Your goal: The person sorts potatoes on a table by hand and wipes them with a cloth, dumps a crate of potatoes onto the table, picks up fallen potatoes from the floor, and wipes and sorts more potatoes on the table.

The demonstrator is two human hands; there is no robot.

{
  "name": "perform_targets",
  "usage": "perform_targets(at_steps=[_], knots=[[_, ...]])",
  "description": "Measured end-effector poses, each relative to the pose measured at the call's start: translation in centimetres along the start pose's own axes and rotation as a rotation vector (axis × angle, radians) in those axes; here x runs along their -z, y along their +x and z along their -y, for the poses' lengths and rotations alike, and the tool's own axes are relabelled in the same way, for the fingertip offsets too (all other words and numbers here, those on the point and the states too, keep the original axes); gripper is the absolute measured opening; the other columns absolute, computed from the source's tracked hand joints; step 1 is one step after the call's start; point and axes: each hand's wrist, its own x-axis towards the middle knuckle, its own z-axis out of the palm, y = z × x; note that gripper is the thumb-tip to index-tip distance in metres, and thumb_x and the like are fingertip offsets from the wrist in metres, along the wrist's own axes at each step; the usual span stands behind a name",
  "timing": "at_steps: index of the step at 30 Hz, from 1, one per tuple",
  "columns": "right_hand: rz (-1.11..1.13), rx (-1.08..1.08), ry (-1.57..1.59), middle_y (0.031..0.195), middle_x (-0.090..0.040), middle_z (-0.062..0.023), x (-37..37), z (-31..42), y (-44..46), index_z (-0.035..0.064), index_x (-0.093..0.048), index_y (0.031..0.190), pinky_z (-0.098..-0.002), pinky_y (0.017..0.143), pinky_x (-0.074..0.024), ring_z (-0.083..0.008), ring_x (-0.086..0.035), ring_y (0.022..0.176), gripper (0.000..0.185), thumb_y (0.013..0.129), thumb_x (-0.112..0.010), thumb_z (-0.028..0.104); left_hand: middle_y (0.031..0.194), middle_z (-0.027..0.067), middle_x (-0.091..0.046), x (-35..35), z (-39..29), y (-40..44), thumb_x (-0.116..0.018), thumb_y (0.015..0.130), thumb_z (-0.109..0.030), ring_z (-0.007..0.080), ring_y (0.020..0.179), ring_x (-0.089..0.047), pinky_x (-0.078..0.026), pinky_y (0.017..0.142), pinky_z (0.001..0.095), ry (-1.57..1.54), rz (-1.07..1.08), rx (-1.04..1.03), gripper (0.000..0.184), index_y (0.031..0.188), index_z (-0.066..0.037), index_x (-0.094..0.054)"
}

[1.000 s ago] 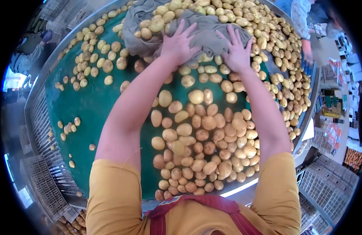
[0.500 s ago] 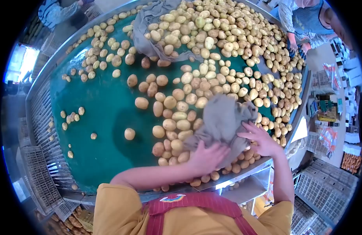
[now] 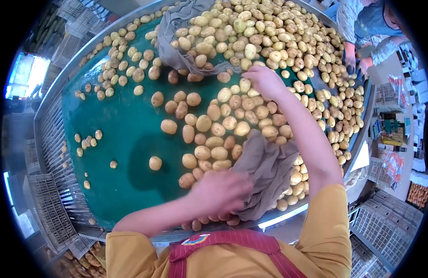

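A crumpled grey cloth (image 3: 267, 173) lies over potatoes at the near side of the sorting table. My left hand (image 3: 221, 192), smeared by motion, is at the left edge of this cloth, above the nearest potatoes; its grip cannot be made out. My right hand (image 3: 266, 82) reaches far over the table, palm down, its fingers stretched toward potatoes (image 3: 245, 85) near the end of a second grey cloth (image 3: 165, 44). Its fingertips are partly hidden, and whether they touch a potato is unclear. Round yellow and brownish potatoes spread around both hands.
The table has a green surface (image 3: 102, 134), a metal rim (image 3: 49, 95) and slatted bars (image 3: 61, 171) at left. Potatoes are heaped at the back and right. A co-worker's gloved hands (image 3: 357, 68) are at the far right edge. Plastic crates (image 3: 387, 222) stand at lower right.
My right hand has left the near cloth and moved up and away over the potatoes. My left hand has shifted left and nearer to me. The near cloth now lies lower and flatter.
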Motion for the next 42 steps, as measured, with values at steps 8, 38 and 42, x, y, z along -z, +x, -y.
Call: perform_targets(at_steps=[8,38,42], knots=[[0.072,-0.253,-0.127,0.101,-0.062,-0.0110,-1.2,-1.0,0.5,0.0124,-0.068,0.102,-0.0414,0.083,-0.0534,-0.0325,-0.061,0.100,0.023,0.081,-0.063,0.005,0.100,0.0143,-0.061,4.3,16.4,10.9,-0.066,0.085,-0.019,0.0378,0.096,-0.062,-0.052,0.083,0.0467,0.224,-0.389,0.510,0.021,0.100,-0.006,-0.060],[0.210,-0.537,-0.173,0.108,-0.064,-0.0178,3.5,-1.9,-6.1,0.0158,-0.062,0.118,-0.0487,0.082,-0.0549,-0.0374,-0.067,0.099,0.028,0.090,-0.056,0.011,0.102,0.0130,-0.060,7.0,16.1,16.4,-0.062,0.090,-0.016,0.0317,0.099,-0.063,-0.052,0.079,0.0439,0.600,0.233,0.356,0.013,0.103,-0.018,-0.063],[0.282,-0.488,-0.240,0.112,-0.061,-0.0179,2.7,-1.4,-6.5,0.0175,-0.060,0.123,-0.0463,0.082,-0.0555,-0.0361,-0.066,0.102,0.037,0.087,-0.059,0.010,0.107,0.0133,-0.059,6.4,16.1,15.0,-0.064,0.087,-0.011,0.0326,0.096,-0.064,-0.052,0.077,0.0439,0.572,0.165,0.391,0.018,0.104,-0.017,-0.061]])
